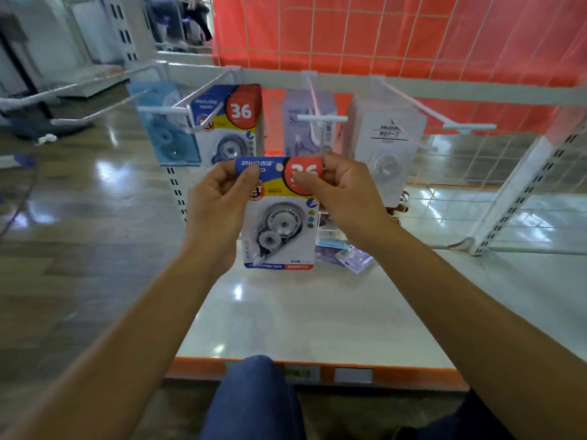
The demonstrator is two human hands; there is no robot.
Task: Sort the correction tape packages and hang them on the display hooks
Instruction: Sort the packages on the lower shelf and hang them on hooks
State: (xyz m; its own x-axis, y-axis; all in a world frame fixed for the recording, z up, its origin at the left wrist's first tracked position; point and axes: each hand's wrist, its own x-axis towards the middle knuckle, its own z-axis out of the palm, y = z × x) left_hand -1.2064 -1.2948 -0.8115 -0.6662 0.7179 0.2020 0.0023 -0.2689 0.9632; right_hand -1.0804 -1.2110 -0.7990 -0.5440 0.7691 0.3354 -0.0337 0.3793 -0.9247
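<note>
A correction tape package (279, 223) with a blue, yellow and red "36" card is upright in front of me. My left hand (219, 201) pinches its top left corner and my right hand (346, 192) pinches its top right corner. Just behind and above it, matching "36" packages (232, 122) hang on a hook (206, 90). A light blue package (165, 134) hangs on the hook to the left. Lilac packages (305, 128) and white packages (387, 144) hang on hooks to the right.
A white shelf (301, 312) with an orange front edge lies below, carrying a few loose lilac and blue packages (346, 254) at its back. A white wire grid with red backing (397, 36) rises behind the hooks. My knee (254, 395) is against the shelf front.
</note>
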